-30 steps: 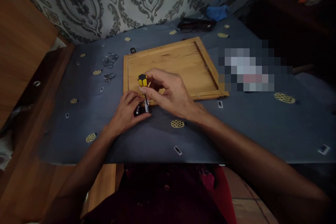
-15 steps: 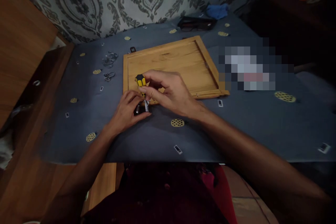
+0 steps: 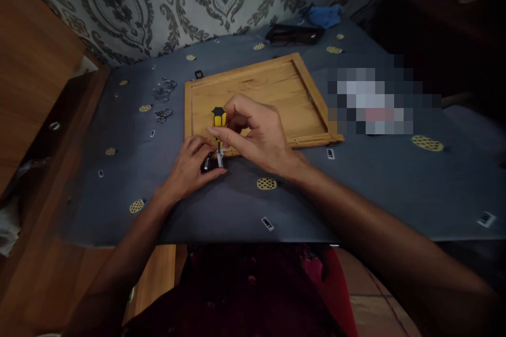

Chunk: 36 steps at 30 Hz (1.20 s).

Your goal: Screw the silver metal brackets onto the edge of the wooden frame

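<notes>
My right hand (image 3: 256, 134) is closed round a small screwdriver with a yellow and black handle (image 3: 219, 117), held upright with its tip down. The tip meets a small dark and silver metal part (image 3: 213, 161) lying on the blue-grey cloth. My left hand (image 3: 190, 166) pinches that part and keeps it against the cloth, just in front of the near left corner of a wooden framed panel (image 3: 276, 95). Both hands touch at the part.
Loose metal rings and hooks (image 3: 164, 97) lie on the cloth left of the panel. A dark case (image 3: 294, 36) and a blue rag (image 3: 324, 15) sit at the back by the patterned wall. A blurred patch lies right of the panel. Wooden furniture (image 3: 35, 63) stands at the left.
The screwdriver handle has tipped from leaning left to more upright, and my right fingers have shifted round it. My left hand has stayed on the small part.
</notes>
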Each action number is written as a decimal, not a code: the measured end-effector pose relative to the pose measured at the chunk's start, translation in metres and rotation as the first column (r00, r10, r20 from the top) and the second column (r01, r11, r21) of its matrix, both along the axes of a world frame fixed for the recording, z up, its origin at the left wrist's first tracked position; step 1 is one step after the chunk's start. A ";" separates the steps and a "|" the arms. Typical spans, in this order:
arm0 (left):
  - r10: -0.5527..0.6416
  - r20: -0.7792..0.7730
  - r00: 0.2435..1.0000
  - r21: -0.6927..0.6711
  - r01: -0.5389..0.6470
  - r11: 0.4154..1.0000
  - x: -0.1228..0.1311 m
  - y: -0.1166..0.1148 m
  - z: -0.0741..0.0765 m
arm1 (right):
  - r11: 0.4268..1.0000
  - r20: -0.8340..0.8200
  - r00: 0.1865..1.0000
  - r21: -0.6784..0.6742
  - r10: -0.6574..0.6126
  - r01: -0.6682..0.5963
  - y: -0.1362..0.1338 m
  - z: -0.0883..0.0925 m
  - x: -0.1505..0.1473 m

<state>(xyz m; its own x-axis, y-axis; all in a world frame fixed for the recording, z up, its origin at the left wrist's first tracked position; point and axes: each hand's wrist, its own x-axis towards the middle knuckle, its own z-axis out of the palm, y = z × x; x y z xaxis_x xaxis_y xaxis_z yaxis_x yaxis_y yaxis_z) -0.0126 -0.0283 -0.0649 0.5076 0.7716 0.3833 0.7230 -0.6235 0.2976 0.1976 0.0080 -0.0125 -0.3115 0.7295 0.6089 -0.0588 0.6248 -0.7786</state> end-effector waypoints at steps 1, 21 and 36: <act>-0.001 0.000 1.000 0.000 0.001 1.000 0.000 0.000 0.000 | 1.000 -0.006 1.000 -0.015 -0.014 0.013 -0.001 0.001 0.001; 0.016 -0.022 1.000 -0.029 -0.016 0.999 0.000 -0.001 0.001 | 1.000 0.007 1.000 -0.026 -0.008 0.008 0.001 -0.005 -0.001; 0.002 -0.008 1.000 -0.008 -0.002 1.000 0.000 -0.001 0.000 | 1.000 0.046 0.999 0.021 0.006 -0.007 0.002 -0.002 0.001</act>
<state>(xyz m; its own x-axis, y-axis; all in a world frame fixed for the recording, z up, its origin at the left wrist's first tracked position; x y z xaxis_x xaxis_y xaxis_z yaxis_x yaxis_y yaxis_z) -0.0129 -0.0291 -0.0650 0.5094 0.7755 0.3730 0.7264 -0.6199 0.2968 0.1989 0.0102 -0.0147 -0.3444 0.7145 0.6090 -0.0274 0.6407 -0.7673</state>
